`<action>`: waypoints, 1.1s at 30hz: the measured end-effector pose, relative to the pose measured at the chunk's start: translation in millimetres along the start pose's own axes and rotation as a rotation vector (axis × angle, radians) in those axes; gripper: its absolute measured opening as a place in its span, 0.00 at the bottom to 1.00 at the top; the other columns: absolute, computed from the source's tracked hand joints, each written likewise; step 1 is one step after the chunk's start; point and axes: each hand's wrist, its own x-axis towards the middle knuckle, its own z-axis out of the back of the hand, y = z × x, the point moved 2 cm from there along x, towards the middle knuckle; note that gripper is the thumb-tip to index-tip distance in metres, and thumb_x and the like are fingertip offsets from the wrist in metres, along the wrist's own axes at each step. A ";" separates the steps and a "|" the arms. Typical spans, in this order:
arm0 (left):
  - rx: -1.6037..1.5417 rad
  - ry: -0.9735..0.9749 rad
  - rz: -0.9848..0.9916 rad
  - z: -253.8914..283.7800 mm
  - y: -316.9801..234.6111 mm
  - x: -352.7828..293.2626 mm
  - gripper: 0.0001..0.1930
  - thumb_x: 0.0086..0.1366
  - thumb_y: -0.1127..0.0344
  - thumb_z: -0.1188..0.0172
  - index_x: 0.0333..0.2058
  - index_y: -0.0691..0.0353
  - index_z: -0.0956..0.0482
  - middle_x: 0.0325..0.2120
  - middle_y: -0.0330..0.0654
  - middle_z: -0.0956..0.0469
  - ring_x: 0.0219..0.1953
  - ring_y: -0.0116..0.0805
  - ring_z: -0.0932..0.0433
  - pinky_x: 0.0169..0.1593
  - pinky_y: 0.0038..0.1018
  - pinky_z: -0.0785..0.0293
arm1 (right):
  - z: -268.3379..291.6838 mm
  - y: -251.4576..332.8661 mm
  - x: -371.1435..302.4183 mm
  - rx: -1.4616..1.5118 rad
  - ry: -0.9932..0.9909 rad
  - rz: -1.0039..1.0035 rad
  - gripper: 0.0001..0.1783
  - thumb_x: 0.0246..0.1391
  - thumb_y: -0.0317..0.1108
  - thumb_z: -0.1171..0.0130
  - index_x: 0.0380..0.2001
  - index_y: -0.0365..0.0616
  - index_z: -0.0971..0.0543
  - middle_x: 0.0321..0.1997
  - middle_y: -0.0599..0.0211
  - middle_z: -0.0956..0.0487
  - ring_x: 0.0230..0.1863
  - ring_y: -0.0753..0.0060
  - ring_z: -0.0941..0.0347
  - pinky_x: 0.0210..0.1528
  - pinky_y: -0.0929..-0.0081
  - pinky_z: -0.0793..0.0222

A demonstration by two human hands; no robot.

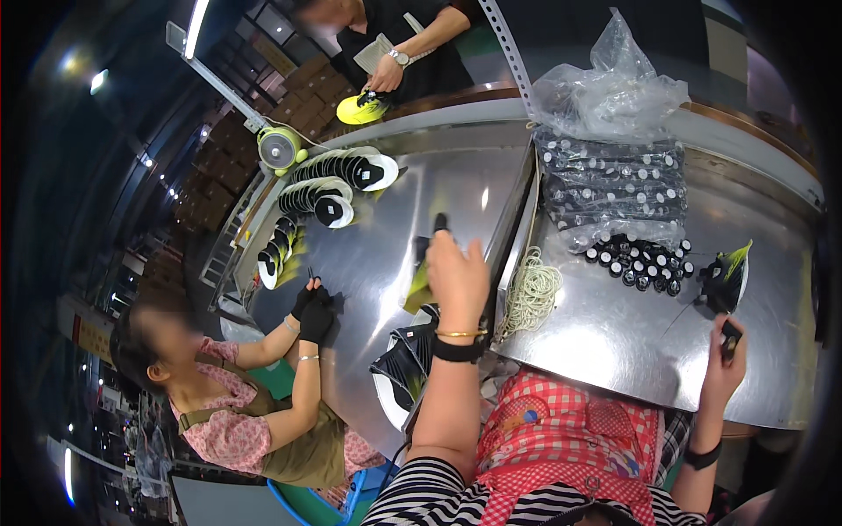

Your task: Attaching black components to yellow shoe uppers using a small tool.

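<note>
My left hand (458, 280) reaches over the left steel table, thumb spread from the fingers. Against its left side is a yellow-and-black shoe upper (417, 289), partly covered and blurred. A short black piece (441, 222) shows at the fingertips; whether the fingers grip anything is unclear. Below that hand, black shoe uppers with white edges (399, 368) lie near the table edge. My right hand (723, 373) is closed round a small black thing (730, 335) of unclear kind, over the right table. Just beyond it stands another black-and-yellow shoe upper (728, 273).
Small black cylinders with white ends (640, 261) lie before a clear plastic bag (614, 184) of more. A pale cord bundle (531, 294) sits by the divider. Rows of shoe uppers (329, 188) line the far left. A black-gloved co-worker (263, 386) sits left; another person holds a yellow shoe (361, 108).
</note>
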 end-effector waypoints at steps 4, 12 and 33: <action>-0.446 0.430 -0.087 -2.6 -58.3 -36.1 0.25 0.57 0.65 0.42 0.53 0.61 0.36 0.40 0.50 0.25 0.42 0.45 0.25 0.44 0.34 0.30 | 14.2 -24.9 57.1 -0.621 -0.079 0.199 0.21 0.52 0.31 0.42 0.50 0.44 0.29 0.47 0.61 0.26 0.43 0.64 0.28 0.43 0.74 0.31; -0.818 0.902 -0.146 -36.2 -82.5 -117.1 0.21 0.60 0.70 0.46 0.53 0.62 0.35 0.42 0.44 0.24 0.38 0.32 0.24 0.41 0.26 0.28 | 12.5 -64.2 62.1 -0.651 -0.009 -0.102 0.31 0.52 0.30 0.44 0.59 0.55 0.39 0.37 0.60 0.23 0.35 0.60 0.25 0.38 0.70 0.32; -1.279 1.444 0.598 -78.2 -46.7 -168.7 0.23 0.68 0.54 0.56 0.54 0.63 0.36 0.44 0.41 0.25 0.44 0.30 0.26 0.50 0.23 0.33 | -0.1 68.6 -42.0 0.179 0.170 0.135 0.26 0.50 0.22 0.43 0.52 0.37 0.38 0.40 0.65 0.27 0.40 0.77 0.31 0.48 0.78 0.37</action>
